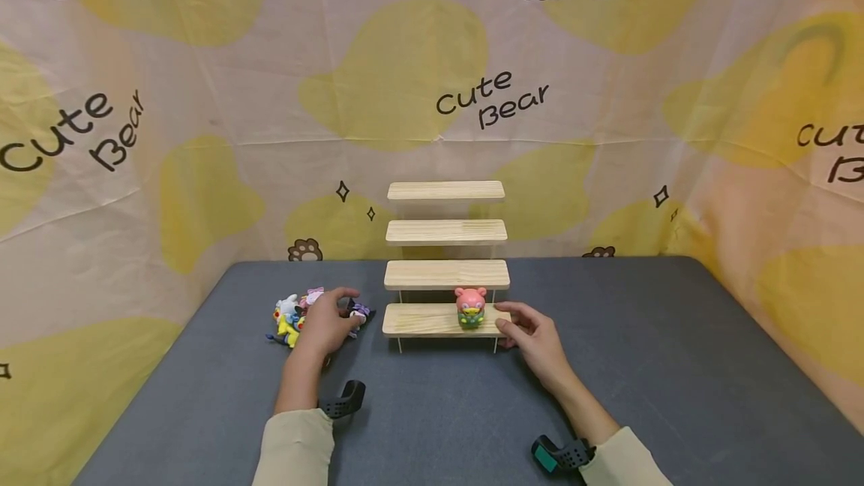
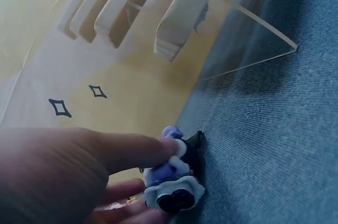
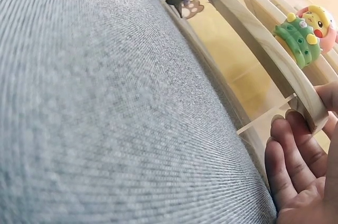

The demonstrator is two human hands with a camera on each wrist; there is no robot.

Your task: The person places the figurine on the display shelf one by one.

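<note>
My left hand is at the left of the table beside a cluster of small figurines. In the left wrist view its thumb presses on a purple, black and white figurine, with the other fingers behind it. My right hand holds the right end of the lowest step of a wooden tiered display stand, thumb above and fingers curled below the board. A pink-hooded figurine with a yellow face and green body stands upright on that step, close to my right fingertips.
Three more wooden steps rise behind the lowest one, on clear supports. The stand sits on a dark grey table, near a printed cloth backdrop. A black band is on each wrist.
</note>
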